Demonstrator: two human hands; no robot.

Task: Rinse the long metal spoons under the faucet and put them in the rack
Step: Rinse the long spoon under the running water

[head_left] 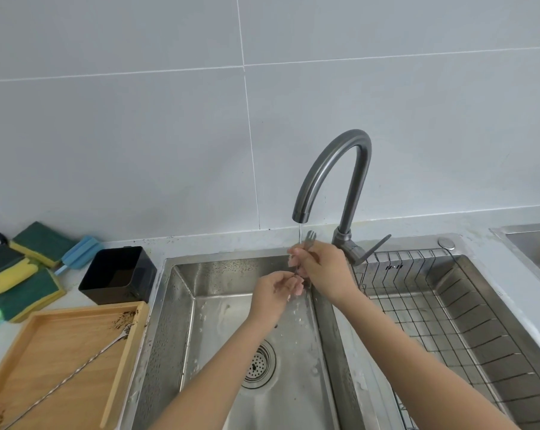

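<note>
From the head camera, looking down at a steel double sink: both bare hands meet at the centre of the frame under a grey gooseneck faucet [334, 172] whose thin stream of water [300, 232] is running. The right hand [320, 266] has its grip closed around a long metal utensil [310, 235], whose forked end pokes up just beside the stream. The left hand [278, 288], just below, pinches the lower part of the same shaft; its bowl end is hidden, so I cannot tell how clean it is.

At the lower left, a second long spoon [76, 367] lies across a wooden tray [119, 361] on the counter [73, 297], with dark specks around its bowl. At the right, a wire rack [424, 308] sits in the other basin, with nothing visible in it.

To rinse well, the person would likely turn the shaft slowly so the water runs down its whole length, rubbing with the fingers, keeping a firm hold since wet steel slips. The rack is close at hand for setting it down afterwards.
</note>
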